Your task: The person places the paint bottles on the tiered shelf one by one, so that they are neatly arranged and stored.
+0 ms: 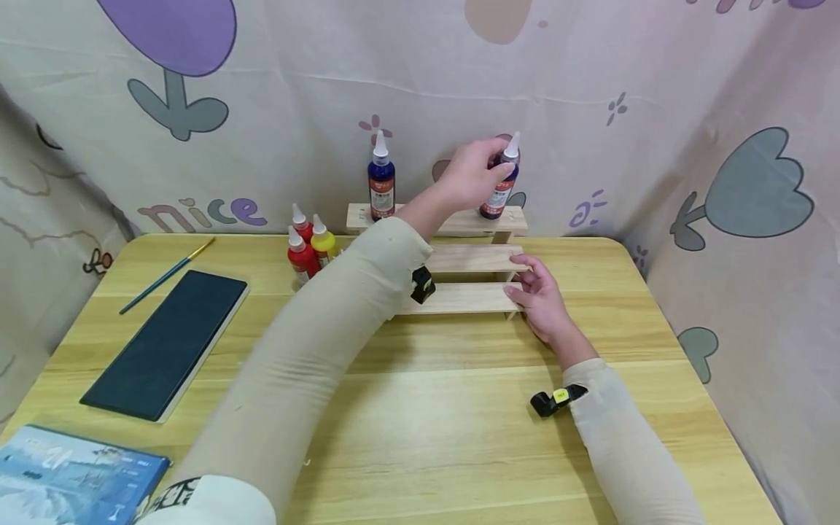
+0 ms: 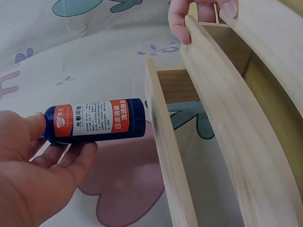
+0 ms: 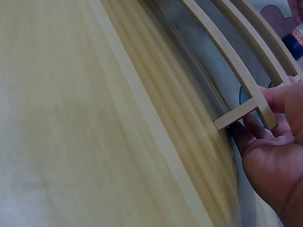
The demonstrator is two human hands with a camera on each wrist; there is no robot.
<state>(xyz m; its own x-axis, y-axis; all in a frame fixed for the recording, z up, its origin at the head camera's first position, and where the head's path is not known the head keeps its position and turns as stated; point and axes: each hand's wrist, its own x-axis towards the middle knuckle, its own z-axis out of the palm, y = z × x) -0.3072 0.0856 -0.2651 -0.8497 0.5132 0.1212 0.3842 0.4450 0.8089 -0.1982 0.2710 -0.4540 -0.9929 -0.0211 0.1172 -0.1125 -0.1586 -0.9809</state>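
In the head view my left hand [image 1: 469, 177] pinches a dark blue ink bottle [image 1: 499, 197] near its white nozzle cap. The bottle tilts slightly over the right end of the top tier of a wooden three-step rack [image 1: 469, 259]. Its base is right by that board in the left wrist view; whether they touch I cannot tell. With fingers and thumb, my right hand [image 1: 543, 302] grips the rack's right end at the lower tiers. A similar blue bottle [image 1: 382, 188] stands upright at the top tier's left. My left forearm hides the rack's lower left part.
Left of the rack stand red bottles [image 1: 302, 257] and a yellow bottle [image 1: 324, 240], partly behind my sleeve. Farther left lie a paintbrush [image 1: 164, 278], a dark green notebook [image 1: 167, 343] and a blue-covered book [image 1: 75, 477]. A patterned curtain [image 1: 315, 95] hangs behind the table.
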